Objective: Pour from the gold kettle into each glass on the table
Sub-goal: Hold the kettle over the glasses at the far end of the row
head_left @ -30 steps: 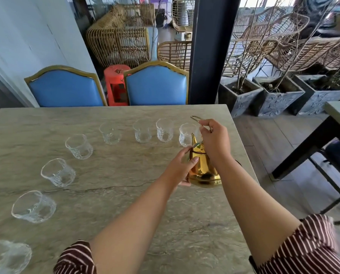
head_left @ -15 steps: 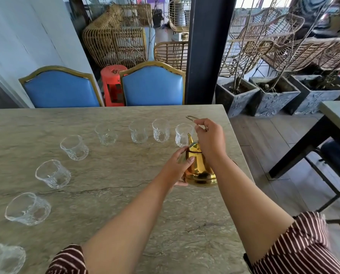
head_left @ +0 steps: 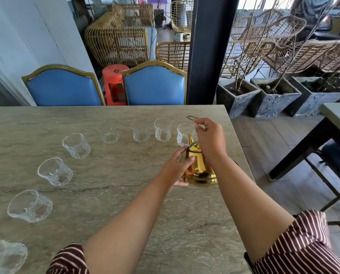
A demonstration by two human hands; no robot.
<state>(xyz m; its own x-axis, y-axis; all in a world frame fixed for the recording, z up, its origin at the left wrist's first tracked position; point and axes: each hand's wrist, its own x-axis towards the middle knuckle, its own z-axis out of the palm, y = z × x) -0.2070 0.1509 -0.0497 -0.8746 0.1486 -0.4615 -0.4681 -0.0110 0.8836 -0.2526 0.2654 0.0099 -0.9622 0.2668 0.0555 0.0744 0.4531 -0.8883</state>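
The gold kettle [head_left: 198,167] is near the right edge of the stone table [head_left: 109,194], tilted with its spout toward the rightmost glass [head_left: 184,134]. My right hand [head_left: 209,139] grips the kettle's thin wire handle from above. My left hand [head_left: 178,168] is pressed against the kettle's left side. Several clear glasses curve in an arc across the table: one [head_left: 162,129] beside the rightmost, others [head_left: 140,131] [head_left: 108,133] [head_left: 77,145] [head_left: 55,171] [head_left: 29,205] running left and toward me, the last [head_left: 4,256] at the bottom left corner. All look empty.
Two blue chairs [head_left: 65,88] [head_left: 155,86] stand behind the table's far edge, a red stool [head_left: 113,84] between them. A dark pillar [head_left: 208,48] rises at the back right. Stone planters [head_left: 238,95] and another table [head_left: 337,113] stand on the floor to the right.
Both hands and the kettle hold about the same place beside the rightmost glass. The view has shifted slightly; the glasses stand as before.
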